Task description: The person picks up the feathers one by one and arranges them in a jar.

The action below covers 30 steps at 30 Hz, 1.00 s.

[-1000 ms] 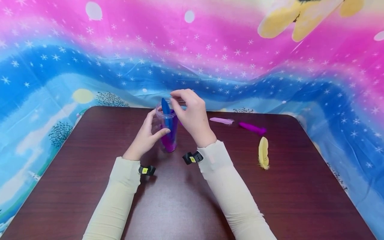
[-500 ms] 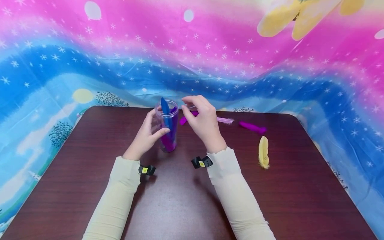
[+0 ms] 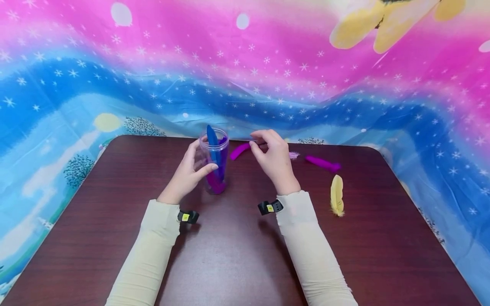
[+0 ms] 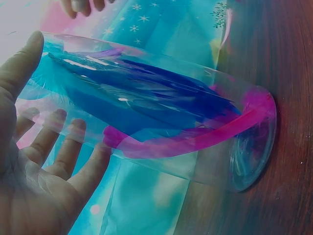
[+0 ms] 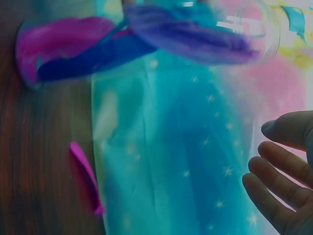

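Note:
A tall clear plastic cup (image 3: 215,147) stands upright on the table, gripped by my left hand (image 3: 186,173) with the thumb on the near side and the fingers behind. Inside it are several feathers: a blue feather (image 3: 212,137) rising above the rim, a magenta feather (image 4: 181,145) curving near the bottom, and a purple feather (image 5: 190,39). To the right of the cup hovers my right hand (image 3: 276,160), fingers loosely bent and nothing between them. Below its fingertips lies a magenta feather (image 3: 239,151) on the table.
Behind the right hand a pale pink feather (image 3: 294,155) is mostly hidden. Farther right lie another magenta feather (image 3: 323,163) and a yellow feather (image 3: 337,195). A printed cloth (image 3: 245,76) hangs along the back edge of the dark wooden table (image 3: 222,263).
My right hand has moved away from the cup's rim to the right and slightly down, uncovering the magenta feather and covering most of the pale pink one. The left hand stays on the cup.

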Motion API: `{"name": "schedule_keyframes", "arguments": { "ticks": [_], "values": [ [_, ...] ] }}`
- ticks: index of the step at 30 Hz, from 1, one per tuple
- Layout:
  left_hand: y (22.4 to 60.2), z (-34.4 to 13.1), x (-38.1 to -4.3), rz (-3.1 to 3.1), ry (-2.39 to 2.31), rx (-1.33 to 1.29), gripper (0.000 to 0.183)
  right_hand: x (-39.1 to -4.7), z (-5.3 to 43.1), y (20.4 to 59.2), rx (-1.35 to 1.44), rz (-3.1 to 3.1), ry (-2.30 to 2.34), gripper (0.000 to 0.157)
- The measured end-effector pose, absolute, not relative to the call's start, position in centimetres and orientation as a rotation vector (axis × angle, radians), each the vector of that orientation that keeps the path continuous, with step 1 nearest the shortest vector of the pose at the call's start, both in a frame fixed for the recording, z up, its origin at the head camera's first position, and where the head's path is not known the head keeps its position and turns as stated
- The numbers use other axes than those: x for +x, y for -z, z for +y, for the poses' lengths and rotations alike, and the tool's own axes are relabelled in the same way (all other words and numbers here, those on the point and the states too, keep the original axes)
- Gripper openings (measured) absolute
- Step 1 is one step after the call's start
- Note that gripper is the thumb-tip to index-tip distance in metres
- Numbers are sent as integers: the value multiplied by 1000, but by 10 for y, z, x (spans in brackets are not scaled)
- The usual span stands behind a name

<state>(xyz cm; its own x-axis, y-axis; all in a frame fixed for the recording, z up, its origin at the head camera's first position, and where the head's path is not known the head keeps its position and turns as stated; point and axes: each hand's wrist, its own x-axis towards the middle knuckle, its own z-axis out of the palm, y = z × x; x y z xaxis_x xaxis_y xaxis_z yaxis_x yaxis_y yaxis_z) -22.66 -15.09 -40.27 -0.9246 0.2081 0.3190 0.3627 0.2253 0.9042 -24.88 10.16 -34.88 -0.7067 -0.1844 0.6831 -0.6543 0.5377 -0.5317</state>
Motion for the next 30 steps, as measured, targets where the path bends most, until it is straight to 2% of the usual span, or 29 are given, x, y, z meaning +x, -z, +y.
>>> {"name": "schedule_keyframes", "arguments": {
  "ticks": [21, 30],
  "values": [
    [403, -151, -227, -2368, 1785, -551, 78, -284, 101, 377, 599, -2559, -1122, 16],
    [402, -151, -226, -2378, 1788, -540, 77, -296, 88, 393, 394, -2664, -1298, 21]
  ]
}}
